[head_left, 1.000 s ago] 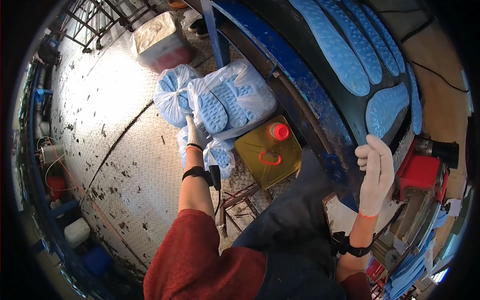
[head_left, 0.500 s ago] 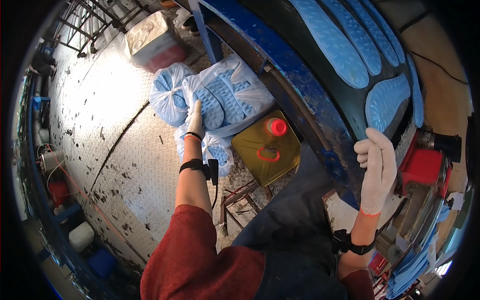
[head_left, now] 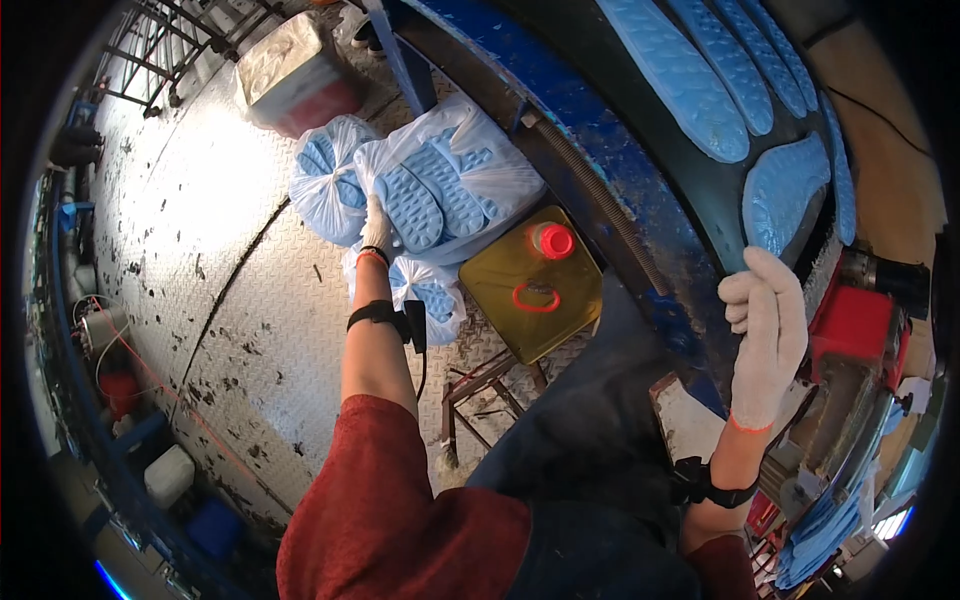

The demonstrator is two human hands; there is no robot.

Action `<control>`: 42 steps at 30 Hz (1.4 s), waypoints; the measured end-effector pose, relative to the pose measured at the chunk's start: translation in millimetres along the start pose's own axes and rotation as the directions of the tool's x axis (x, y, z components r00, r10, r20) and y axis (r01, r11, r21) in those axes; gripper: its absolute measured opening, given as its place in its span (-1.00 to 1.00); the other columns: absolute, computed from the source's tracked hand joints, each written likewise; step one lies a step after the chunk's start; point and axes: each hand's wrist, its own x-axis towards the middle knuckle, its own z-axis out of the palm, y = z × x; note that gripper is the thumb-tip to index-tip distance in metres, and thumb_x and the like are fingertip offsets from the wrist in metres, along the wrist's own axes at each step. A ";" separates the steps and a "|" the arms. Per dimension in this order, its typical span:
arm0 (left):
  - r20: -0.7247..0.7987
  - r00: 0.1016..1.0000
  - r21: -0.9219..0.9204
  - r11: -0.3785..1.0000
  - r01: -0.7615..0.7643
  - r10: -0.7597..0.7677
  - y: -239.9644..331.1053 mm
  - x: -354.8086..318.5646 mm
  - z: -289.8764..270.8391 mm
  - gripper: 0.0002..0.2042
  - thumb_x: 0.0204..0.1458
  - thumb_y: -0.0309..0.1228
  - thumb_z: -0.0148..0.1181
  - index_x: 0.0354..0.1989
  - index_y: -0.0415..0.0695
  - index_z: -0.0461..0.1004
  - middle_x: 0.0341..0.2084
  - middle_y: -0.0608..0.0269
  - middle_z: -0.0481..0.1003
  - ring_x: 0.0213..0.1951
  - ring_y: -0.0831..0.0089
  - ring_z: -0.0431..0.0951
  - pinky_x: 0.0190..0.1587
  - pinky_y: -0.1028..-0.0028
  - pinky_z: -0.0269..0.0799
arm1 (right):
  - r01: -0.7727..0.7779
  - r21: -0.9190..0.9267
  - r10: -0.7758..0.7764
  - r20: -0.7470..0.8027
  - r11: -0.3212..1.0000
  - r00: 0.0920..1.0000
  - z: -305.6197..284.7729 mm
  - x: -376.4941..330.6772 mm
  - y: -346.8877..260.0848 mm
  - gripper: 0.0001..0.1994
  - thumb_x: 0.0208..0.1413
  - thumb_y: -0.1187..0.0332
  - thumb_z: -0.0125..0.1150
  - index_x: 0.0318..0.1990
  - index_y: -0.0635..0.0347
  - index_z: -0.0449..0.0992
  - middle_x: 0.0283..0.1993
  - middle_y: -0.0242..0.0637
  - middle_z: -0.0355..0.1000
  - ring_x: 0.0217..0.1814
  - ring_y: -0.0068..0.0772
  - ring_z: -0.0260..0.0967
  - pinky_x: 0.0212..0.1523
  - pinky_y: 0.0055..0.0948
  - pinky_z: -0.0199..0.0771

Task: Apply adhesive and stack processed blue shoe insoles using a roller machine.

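Observation:
My left hand (head_left: 376,222), in a white knit glove, is at the near left side of a clear plastic bag (head_left: 510,170). Blue textured insoles (head_left: 410,205) fill that bag. The thumb side shows against the plastic; the other fingers are mostly hidden, so their grip is unclear. My right hand (head_left: 768,335), also gloved, hovers palm inward by the dark surface of a blue machine (head_left: 600,130). Its fingers are loosely bent and apart, holding nothing visible. Just beyond its fingertips lies a curved blue insole (head_left: 785,195), with several long ones (head_left: 690,90) farther off.
A yellow-green canister (head_left: 500,300) with a red cap stands between my arms. Another tied bag of insoles (head_left: 328,180) and a smaller one (head_left: 430,295) flank the filled bag. A plastic-lined bin (head_left: 300,85) sits farther back. A red machine part (head_left: 850,325) is beside my right hand.
My left hand has shifted slightly left along the bag's side. My right hand keeps nearly the same pose by the curved insole. The whole view has tilted a little.

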 end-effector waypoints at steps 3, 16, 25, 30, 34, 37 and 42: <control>0.287 0.951 -0.064 0.989 0.137 -0.113 -5.4 11.6 -8.1 -0.14 -0.05 0.47 -0.14 0.22 0.01 0.34 0.12 0.23 0.44 0.11 0.18 0.44 0.15 -0.02 0.29 | 0.012 -0.040 -0.012 0.003 0.999 1.000 0.6 -0.4 0.9 -0.76 0.26 0.48 -0.03 0.01 0.30 0.48 -0.33 -0.37 0.49 -0.43 -0.72 0.24 -0.42 -0.71 0.21; 0.090 0.585 0.927 0.147 -0.346 0.806 -17.3 -6.2 8.9 -0.82 0.01 -0.43 0.05 -0.36 -0.23 0.57 -0.41 0.03 0.58 -0.32 0.27 0.59 -0.24 0.34 0.42 | -0.028 -0.051 0.027 -0.028 0.998 0.999 -0.4 -0.3 3.0 -0.76 0.24 0.47 0.00 0.00 0.26 0.49 -0.35 -0.41 0.49 -0.44 -0.74 0.22 -0.42 -0.71 0.19; -0.247 0.968 0.106 0.991 0.077 -0.049 33.9 28.9 -68.5 -0.61 0.14 -0.15 -0.12 0.07 0.02 0.46 0.05 0.09 0.49 -0.10 0.13 0.58 -0.23 0.16 0.52 | -0.039 0.060 0.039 0.006 0.997 0.999 8.2 0.4 -7.6 -0.76 0.24 0.47 0.01 0.01 0.26 0.49 -0.33 -0.40 0.50 -0.43 -0.73 0.22 -0.42 -0.71 0.19; 0.154 0.987 -0.089 0.995 0.054 -0.040 7.7 -128.2 48.4 -0.25 0.10 0.25 -0.06 0.36 0.04 0.12 0.23 0.16 0.31 0.22 0.14 0.33 0.15 0.07 0.32 | -0.049 -0.071 0.047 -0.034 0.996 0.998 -2.3 -0.1 -2.0 -0.76 0.23 0.46 0.01 0.01 0.26 0.49 -0.33 -0.40 0.50 -0.42 -0.73 0.23 -0.41 -0.71 0.20; 0.245 0.940 -0.217 0.959 -0.183 0.235 0.3 -35.7 -24.6 -0.23 0.11 0.33 -0.17 0.30 -0.03 0.19 0.23 0.27 0.31 0.21 0.22 0.35 0.16 0.09 0.33 | -0.052 -0.010 0.053 0.007 0.999 0.999 9.2 0.9 -11.2 -0.76 0.23 0.47 0.01 0.01 0.25 0.49 -0.34 -0.40 0.50 -0.42 -0.73 0.23 -0.41 -0.71 0.20; 0.093 0.928 -0.097 0.931 -0.351 0.360 0.4 -24.6 -7.4 -0.26 0.10 0.29 -0.06 0.27 -0.04 0.22 0.15 0.24 0.36 0.15 0.28 0.41 0.07 0.20 0.40 | -0.074 -0.026 0.073 -0.022 0.997 0.997 5.1 1.6 -4.8 -0.76 0.23 0.47 0.02 0.00 0.23 0.50 -0.35 -0.41 0.49 -0.43 -0.73 0.23 -0.41 -0.71 0.21; 0.174 0.924 0.124 0.923 -0.365 0.342 -3.8 -63.5 20.9 -0.16 -0.06 -0.09 0.35 0.31 -0.27 0.09 0.05 0.00 0.33 -0.02 0.27 0.43 -0.13 0.26 0.47 | -0.086 -0.067 0.083 -0.037 0.994 0.996 2.8 0.5 -4.5 -0.76 0.22 0.46 0.02 0.00 0.24 0.50 -0.36 -0.41 0.49 -0.43 -0.73 0.23 -0.41 -0.71 0.20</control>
